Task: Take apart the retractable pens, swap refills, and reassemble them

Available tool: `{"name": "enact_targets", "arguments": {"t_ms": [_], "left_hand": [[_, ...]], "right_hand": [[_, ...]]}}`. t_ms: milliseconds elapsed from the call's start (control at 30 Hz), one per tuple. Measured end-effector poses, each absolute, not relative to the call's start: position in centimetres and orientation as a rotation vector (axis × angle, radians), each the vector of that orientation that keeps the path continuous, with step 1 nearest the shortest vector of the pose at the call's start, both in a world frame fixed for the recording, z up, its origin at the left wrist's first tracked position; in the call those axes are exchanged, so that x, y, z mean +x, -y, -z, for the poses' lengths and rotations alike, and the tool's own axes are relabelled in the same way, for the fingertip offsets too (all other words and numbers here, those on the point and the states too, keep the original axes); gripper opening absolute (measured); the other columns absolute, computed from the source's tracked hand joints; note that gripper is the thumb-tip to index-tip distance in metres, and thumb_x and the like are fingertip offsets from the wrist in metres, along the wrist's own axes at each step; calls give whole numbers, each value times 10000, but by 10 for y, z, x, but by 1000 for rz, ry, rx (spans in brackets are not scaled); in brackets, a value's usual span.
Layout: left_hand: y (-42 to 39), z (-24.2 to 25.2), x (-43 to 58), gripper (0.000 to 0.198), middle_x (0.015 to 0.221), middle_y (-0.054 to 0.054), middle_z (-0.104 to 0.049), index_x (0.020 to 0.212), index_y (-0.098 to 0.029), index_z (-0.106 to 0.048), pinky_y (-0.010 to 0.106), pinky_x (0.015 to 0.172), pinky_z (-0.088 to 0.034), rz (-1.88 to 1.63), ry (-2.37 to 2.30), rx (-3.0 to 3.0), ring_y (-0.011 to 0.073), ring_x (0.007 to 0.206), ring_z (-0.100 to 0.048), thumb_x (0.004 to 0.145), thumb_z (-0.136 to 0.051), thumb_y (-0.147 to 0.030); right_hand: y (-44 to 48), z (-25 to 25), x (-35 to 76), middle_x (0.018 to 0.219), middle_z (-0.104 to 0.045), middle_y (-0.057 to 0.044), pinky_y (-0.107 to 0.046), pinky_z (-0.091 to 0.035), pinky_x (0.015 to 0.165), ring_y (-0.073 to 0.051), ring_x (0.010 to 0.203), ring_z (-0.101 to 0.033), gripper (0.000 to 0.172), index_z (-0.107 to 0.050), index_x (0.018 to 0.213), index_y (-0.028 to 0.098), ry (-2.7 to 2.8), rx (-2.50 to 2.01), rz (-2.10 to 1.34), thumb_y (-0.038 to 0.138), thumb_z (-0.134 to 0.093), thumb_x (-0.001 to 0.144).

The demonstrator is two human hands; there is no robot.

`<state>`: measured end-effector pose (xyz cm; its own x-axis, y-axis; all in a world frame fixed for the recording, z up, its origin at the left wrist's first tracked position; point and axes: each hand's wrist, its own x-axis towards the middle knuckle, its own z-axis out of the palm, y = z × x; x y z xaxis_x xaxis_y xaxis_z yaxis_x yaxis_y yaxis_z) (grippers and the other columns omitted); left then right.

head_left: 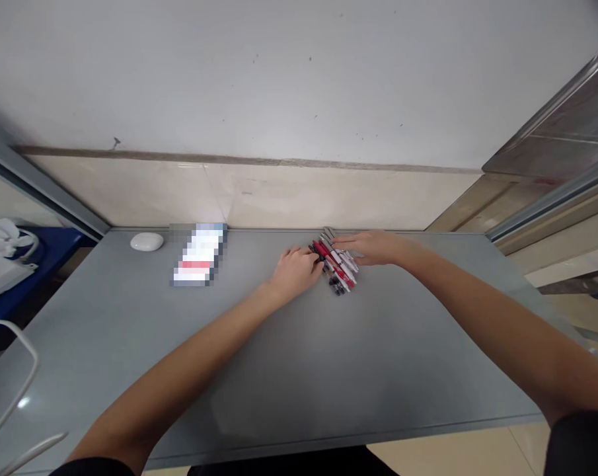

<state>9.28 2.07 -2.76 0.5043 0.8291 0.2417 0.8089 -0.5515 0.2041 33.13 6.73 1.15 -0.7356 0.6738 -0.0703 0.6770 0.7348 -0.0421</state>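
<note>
A bundle of pens, in red, white, grey and black, lies slanted on the grey table near its back edge. My left hand is at the bundle's left side, fingers curled and closed on a dark pen there; its fingertips are partly hidden. From the right, my right hand reaches over the upper part of the pens. Its fingers are stretched out and lie against them, not wrapped round any.
A white computer mouse and a blurred-out phone-like rectangle are at the back left. White cables cross the left front corner. Behind the table rises a wall. A blue surface with white items stands left.
</note>
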Motion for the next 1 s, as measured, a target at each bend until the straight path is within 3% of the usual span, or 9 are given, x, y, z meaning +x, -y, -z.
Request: {"name": "enact_targets", "arguments": {"t_ms": [167, 367, 467, 567, 700, 867, 1000], "left_hand": [[-14, 21, 106, 486, 933, 116, -690, 874, -166, -680, 381, 840, -471, -454, -1551, 2526, 270, 964, -623, 929, -354, -522], [-28, 7, 100, 564, 937, 138, -699, 876, -161, -646, 380, 777, -486, -278, -1565, 2475, 311, 973, -631, 855, -377, -656], [-36, -1, 96, 570, 1016, 146, -695, 1021, -167, -611, 370, 776, -478, -142, -1556, 2471, 313, 1006, -623, 793, -476, -672], [-36, 3, 97, 727, 1202, 208, -616, 1267, -130, -479, 434, 851, -444, -89, -1650, 2489, 361, 1132, -548, 750, -574, -631], [-25, 23, 102, 772, 1288, 227, -538, 1403, -123, -354, 482, 887, -391, -234, -1793, 2587, 365, 1149, -506, 821, -485, -612], [-19, 37, 98, 643, 1268, 204, -541, 1407, -158, -392, 471, 858, -362, -409, -1781, 2755, 343, 1086, -514, 885, -380, -533], [-32, 32, 79, 615, 1201, 174, -590, 1414, -186, -393, 456, 875, -345, -367, -1563, 2890, 326, 1077, -525, 879, -398, -487]], "right_hand": [[-69, -13, 332, 1428, -495, 30, -339, -521, 781, -222, 1155, -584, 498, -533, 1299, 341, -2783, 1029, 48, 182, -499, 828], [-66, -7, 317, 1172, -645, -50, -296, -473, 707, -222, 1001, -622, 376, -582, 1248, 326, -2887, 1081, -36, 341, -500, 881], [-61, -3, 301, 1094, -660, -75, -283, -453, 682, -216, 936, -624, 372, -599, 1222, 289, -2902, 1126, -164, 435, -487, 900], [-58, 2, 289, 1093, -667, -71, -281, -457, 691, -217, 955, -619, 355, -612, 1198, 269, -2919, 1229, -196, 417, -518, 889], [-64, 10, 296, 1163, -653, -50, -284, -490, 729, -203, 1009, -616, 332, -602, 1208, 279, -2998, 1211, -93, 349, -498, 901], [-81, 22, 325, 1341, -560, -76, -411, -464, 959, -253, 1186, -542, 423, -529, 1316, 250, -3066, 1272, -217, 348, -478, 907], [-83, 29, 332, 1250, -632, -83, -400, -462, 963, -242, 1126, -580, 384, -578, 1268, 220, -3031, 1259, -216, 341, -435, 933]]}}
